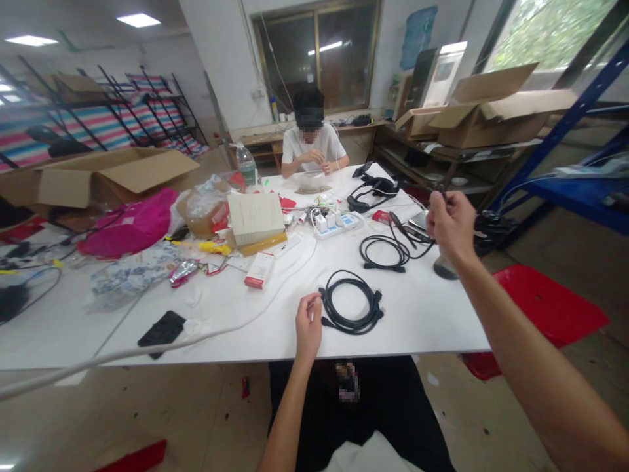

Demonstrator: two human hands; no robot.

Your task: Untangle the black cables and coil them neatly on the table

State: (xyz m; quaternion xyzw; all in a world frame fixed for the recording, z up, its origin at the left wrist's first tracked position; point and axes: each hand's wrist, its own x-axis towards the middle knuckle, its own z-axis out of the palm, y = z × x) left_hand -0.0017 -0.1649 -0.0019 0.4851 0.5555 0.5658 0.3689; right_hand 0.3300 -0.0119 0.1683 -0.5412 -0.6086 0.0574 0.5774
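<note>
A coiled black cable (pixel 354 321) with plugs on its ends lies near the table's front edge. My left hand (pixel 308 321) is at the coil's left side, fingers curled and thumb and fingertips closed at one of its plugs. Raised over the table's right side, my right hand (pixel 453 221) is a closed fist. A dark end shows at its top, and a black lead runs towards it from a second, looser black cable (pixel 376 252). The fingers hide most of what it grips.
A person (pixel 314 141) sits opposite, hands together. A power strip (pixel 339 225), black headset (pixel 373 191), book (pixel 255 216) and small red-white box (pixel 259 270) stand on the table. A white cord (pixel 211 335) crosses the left front, by a black flat object (pixel 162 330). A red stool (pixel 545 301) stands right.
</note>
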